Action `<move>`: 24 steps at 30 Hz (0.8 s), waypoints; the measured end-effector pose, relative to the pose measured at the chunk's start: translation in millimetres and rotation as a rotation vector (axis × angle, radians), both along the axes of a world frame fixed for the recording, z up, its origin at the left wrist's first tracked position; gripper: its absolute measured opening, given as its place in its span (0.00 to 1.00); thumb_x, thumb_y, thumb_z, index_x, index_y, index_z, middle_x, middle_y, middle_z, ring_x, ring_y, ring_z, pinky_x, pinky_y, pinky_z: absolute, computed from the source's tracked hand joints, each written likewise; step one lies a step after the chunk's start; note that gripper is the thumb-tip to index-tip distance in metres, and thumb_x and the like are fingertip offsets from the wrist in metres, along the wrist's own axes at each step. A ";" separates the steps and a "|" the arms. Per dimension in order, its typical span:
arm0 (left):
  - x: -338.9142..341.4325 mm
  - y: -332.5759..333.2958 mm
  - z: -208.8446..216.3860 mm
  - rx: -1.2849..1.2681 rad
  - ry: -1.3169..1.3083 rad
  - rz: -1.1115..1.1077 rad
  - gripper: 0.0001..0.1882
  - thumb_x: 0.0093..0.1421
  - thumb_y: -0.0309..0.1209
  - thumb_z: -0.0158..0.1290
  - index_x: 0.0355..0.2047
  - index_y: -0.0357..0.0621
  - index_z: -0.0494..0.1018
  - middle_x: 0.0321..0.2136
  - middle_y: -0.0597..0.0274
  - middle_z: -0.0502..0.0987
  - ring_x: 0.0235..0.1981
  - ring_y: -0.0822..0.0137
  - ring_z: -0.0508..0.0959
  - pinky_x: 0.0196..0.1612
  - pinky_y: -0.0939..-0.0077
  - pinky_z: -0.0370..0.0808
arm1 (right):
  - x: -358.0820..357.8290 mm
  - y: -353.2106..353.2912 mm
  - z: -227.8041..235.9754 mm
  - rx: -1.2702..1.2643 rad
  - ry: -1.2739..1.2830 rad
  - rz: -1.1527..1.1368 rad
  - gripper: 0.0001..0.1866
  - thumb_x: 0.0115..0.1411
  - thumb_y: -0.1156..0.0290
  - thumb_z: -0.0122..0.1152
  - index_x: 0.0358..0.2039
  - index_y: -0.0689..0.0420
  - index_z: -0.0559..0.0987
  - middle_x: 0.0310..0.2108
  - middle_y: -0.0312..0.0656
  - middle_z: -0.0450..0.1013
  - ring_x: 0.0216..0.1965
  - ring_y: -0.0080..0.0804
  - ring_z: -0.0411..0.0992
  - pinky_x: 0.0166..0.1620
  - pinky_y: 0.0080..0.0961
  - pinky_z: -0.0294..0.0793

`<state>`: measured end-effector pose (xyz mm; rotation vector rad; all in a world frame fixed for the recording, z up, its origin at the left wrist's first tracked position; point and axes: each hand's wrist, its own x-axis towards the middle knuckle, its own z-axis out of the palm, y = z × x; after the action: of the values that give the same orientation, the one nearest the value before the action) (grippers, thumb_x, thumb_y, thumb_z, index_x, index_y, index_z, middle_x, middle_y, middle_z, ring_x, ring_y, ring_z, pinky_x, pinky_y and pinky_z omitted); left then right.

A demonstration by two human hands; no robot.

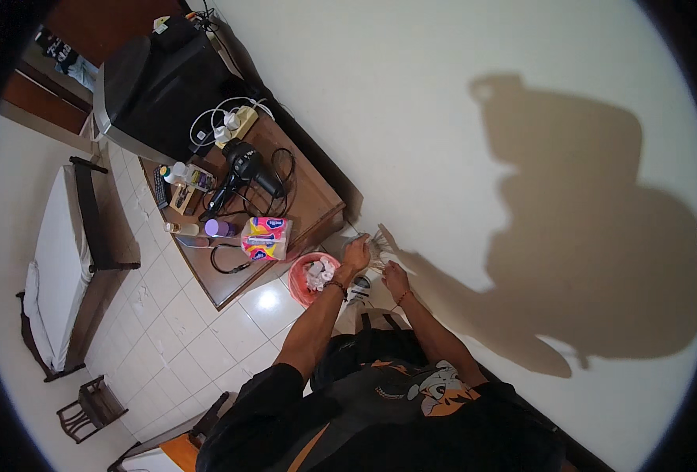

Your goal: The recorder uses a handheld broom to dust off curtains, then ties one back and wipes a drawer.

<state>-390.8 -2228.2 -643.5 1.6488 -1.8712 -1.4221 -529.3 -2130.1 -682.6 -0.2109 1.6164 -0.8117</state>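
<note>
Between my two hands, close to the wall, is a pale, crumpled, see-through thing [378,248] that looks like a thin plastic bag. My left hand [356,253] is closed on its left side, above the rim of a pink waste bin [295,277]. On the other side my right hand [395,278], slightly lower, has its fingers closed at the bag's edge. White crumpled paper [317,275] lies in the bin. The fingertips of both hands are partly hidden. Beneath my hands a shoe [358,289] shows on the tiles.
A brown wooden table [310,206] at left holds a pink tissue pack [266,238], a black hair dryer [247,167], bottles, cables and a power strip [238,126]. Behind these is a black television [171,94]. A bed [61,259] and a chair [92,407] stand far left. The wall [411,118] rises at right.
</note>
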 end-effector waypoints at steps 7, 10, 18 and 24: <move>4.1 0.7 -6.6 -0.031 0.230 0.009 0.28 0.58 0.24 0.39 0.62 0.43 0.56 0.60 0.36 0.58 0.55 0.45 0.68 0.58 0.64 0.65 | -4.1 -7.7 16.4 -0.156 0.524 0.277 0.35 0.55 0.66 0.57 0.63 0.59 0.59 0.41 0.47 0.72 0.33 0.33 0.72 0.40 0.27 0.73; -15.4 -0.5 1.4 -0.012 0.277 -0.033 0.29 0.58 0.22 0.38 0.62 0.43 0.56 0.60 0.36 0.57 0.55 0.48 0.70 0.58 0.67 0.65 | -14.9 -1.8 22.3 -0.245 0.947 0.368 0.35 0.53 0.67 0.57 0.61 0.61 0.60 0.46 0.55 0.70 0.32 0.41 0.75 0.40 0.34 0.73; -8.4 12.0 17.6 -0.004 0.334 0.038 0.28 0.58 0.22 0.40 0.61 0.41 0.57 0.59 0.40 0.61 0.53 0.49 0.72 0.54 0.68 0.69 | 0.8 0.6 66.8 -0.336 0.817 0.418 0.27 0.51 0.67 0.58 0.53 0.58 0.68 0.46 0.65 0.63 0.45 0.64 0.67 0.49 0.44 0.69; 8.1 39.6 31.8 -0.108 0.279 0.114 0.25 0.58 0.28 0.45 0.57 0.41 0.63 0.45 0.41 0.75 0.45 0.46 0.76 0.49 0.63 0.73 | 10.6 6.9 78.0 -0.335 0.606 0.518 0.20 0.52 0.65 0.58 0.45 0.60 0.74 0.31 0.49 0.71 0.36 0.37 0.71 0.41 0.30 0.70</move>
<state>-382.7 -2188.5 -611.7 1.4020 -1.6421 -1.3965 -518.7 -2123.2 -604.5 -1.1555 1.8425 -0.6323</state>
